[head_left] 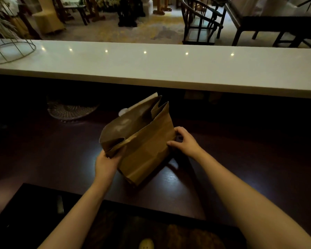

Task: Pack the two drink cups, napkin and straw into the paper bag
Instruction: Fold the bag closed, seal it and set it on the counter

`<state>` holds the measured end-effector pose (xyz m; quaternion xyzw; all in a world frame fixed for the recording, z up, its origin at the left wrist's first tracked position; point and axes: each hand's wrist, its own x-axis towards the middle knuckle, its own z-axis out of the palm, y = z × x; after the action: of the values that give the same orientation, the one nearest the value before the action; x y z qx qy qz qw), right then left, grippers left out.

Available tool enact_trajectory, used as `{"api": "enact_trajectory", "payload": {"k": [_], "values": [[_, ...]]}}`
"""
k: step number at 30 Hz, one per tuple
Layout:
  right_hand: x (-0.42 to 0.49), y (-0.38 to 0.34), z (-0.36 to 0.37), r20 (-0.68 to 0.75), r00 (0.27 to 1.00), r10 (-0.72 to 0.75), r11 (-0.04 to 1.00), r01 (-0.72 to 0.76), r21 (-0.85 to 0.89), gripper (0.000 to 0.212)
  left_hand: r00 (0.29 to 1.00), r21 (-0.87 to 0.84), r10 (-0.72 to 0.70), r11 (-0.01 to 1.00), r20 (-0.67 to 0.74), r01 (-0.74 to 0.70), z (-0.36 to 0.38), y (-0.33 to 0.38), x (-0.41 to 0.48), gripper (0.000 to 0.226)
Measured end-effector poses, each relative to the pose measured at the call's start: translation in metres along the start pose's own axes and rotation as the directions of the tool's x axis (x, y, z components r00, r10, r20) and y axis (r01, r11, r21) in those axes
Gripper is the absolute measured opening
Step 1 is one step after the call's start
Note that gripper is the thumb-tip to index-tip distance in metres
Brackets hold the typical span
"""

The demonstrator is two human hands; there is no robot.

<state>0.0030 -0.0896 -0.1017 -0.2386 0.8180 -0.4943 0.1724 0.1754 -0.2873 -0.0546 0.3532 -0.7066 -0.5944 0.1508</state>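
Your left hand pinches the bag at its mouth; your right hand, fingers curled, steadies its side. The bag leans, so letting go could tip it over.

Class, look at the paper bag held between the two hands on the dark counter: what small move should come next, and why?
Probably stand the paper bag upright and spread its mouth wider. It leans tilted on the dark counter, the left hand pinching a folded corner of its rim, the right hand against its side. The mouth is only partly open, and no cups are clearly visible.
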Motion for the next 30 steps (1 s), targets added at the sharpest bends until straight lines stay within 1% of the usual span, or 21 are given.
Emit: {"api": "enact_trajectory", "payload": {"k": [2, 4, 5, 6, 7, 9, 11, 12, 13, 15, 17, 18, 20, 22, 23, 24, 26, 27, 28, 29, 30], "values": [[0.004, 0.002, 0.0, -0.023, 0.999, 0.029, 0.998, -0.028, 0.053, 0.021, 0.998, -0.022, -0.037, 0.999, 0.043, 0.038, 0.003, -0.01, -0.009, 0.053], [0.005, 0.002, 0.003, -0.084, 0.995, 0.06, 0.995, -0.052, 0.09, 0.015, 0.996, 0.068, -0.046, 0.997, 0.082, 0.041, 0.002, -0.02, -0.011, 0.071], [0.006, 0.001, 0.004, -0.118, 0.991, 0.063, 0.994, -0.052, 0.094, 0.017, 0.996, 0.127, -0.037, 0.992, 0.082, 0.026, 0.001, -0.023, -0.007, 0.074], [0.01, 0.0, 0.004, -0.132, 0.989, 0.058, 0.995, -0.047, 0.088, 0.019, 0.996, 0.174, -0.025, 0.985, 0.082, 0.011, -0.001, -0.023, -0.004, 0.07], [0.014, -0.004, 0.002, -0.127, 0.991, 0.051, 0.997, -0.043, 0.063, 0.02, 0.997, 0.199, -0.006, 0.98, 0.071, -0.008, -0.003, -0.022, -0.001, 0.061], [0.027, -0.014, -0.005, -0.057, 0.998, -0.002, 1.0, 0.0, -0.025, 0.024, 0.998, 0.256, 0.028, 0.966, 0.053, -0.041, -0.008, -0.017, 0.007, 0.038], [0.042, -0.025, -0.012, 0.081, 0.994, -0.079, 0.993, 0.086, -0.087, 0.052, 0.994, 0.305, 0.065, 0.948, 0.083, -0.087, -0.012, -0.013, 0.014, 0.031], [0.047, -0.031, -0.015, 0.166, 0.981, -0.1, 0.991, 0.113, -0.07, 0.061, 0.992, 0.335, 0.075, 0.936, 0.105, -0.107, -0.012, -0.009, 0.016, 0.03], [0.051, -0.037, -0.016, 0.231, 0.968, -0.097, 0.994, 0.107, -0.032, 0.064, 0.989, 0.366, 0.084, 0.922, 0.12, -0.122, -0.012, -0.005, 0.015, 0.026], [0.058, -0.043, -0.018, 0.296, 0.95, -0.098, 0.995, 0.098, 0.013, 0.064, 0.981, 0.438, 0.126, 0.881, 0.15, -0.181, -0.013, 0.0, 0.015, 0.005], [0.067, -0.043, -0.018, 0.299, 0.946, -0.126, 0.991, 0.133, -0.002, 0.065, 0.952, 0.459, 0.207, 0.84, 0.224, -0.291, -0.017, -0.003, 0.02, 0.013], [0.07, -0.042, -0.018, 0.307, 0.941, -0.141, 0.989, 0.149, -0.003, 0.063, 0.941, 0.475, 0.219, 0.819, 0.258, -0.321, -0.019, -0.004, 0.023, 0.018], [0.074, -0.042, -0.017, 0.315, 0.94, -0.128, 0.991, 0.13, 0.015, 0.042, 0.927, 0.489, 0.237, 0.796, 0.29, -0.356, -0.023, -0.007, 0.028, 0.025], [0.079, -0.041, -0.018, 0.305, 0.947, -0.102, 0.993, 0.113, -0.018, 0.014, 0.915, 0.44, 0.265, 0.813, 0.306, -0.382, -0.024, -0.008, 0.03, 0.036], [0.081, -0.041, -0.019, 0.294, 0.952, -0.082, 0.994, 0.101, -0.051, 0.015, 0.905, 0.407, 0.284, 0.821, 0.317, -0.4, -0.024, -0.008, 0.03, 0.043], [0.083, -0.04, -0.02, 0.287, 0.955, -0.075, 0.993, 0.099, -0.07, 0.02, 0.898, 0.388, 0.296, 0.825, 0.325, -0.412, -0.025, -0.007, 0.031, 0.054], [0.085, -0.037, -0.022, 0.27, 0.96, -0.072, 0.994, 0.091, -0.058, 0.027, 0.899, 0.425, 0.303, 0.802, 0.318, -0.42, -0.029, -0.009, 0.036, 0.073], [0.085, -0.036, -0.022, 0.259, 0.963, -0.076, 0.996, 0.088, -0.034, 0.028, 0.893, 0.448, 0.311, 0.782, 0.324, -0.434, -0.029, -0.009, 0.036, 0.075], [0.085, -0.033, -0.02, 0.25, 0.965, -0.074, 0.997, 0.079, -0.01, 0.024, 0.872, 0.466, 0.347, 0.743, 0.345, -0.48, -0.029, -0.008, 0.035, 0.076], [0.083, -0.032, -0.018, 0.24, 0.967, -0.083, 0.997, 0.079, 0.026, 0.016, 0.831, 0.484, 0.409, 0.678, 0.377, -0.554, -0.03, -0.007, 0.034, 0.079], [0.081, -0.029, -0.016, 0.22, 0.972, -0.088, 0.996, 0.079, 0.052, 0.017, 0.778, 0.505, 0.469, 0.592, 0.419, -0.629, -0.031, -0.007, 0.033, 0.085]]}}
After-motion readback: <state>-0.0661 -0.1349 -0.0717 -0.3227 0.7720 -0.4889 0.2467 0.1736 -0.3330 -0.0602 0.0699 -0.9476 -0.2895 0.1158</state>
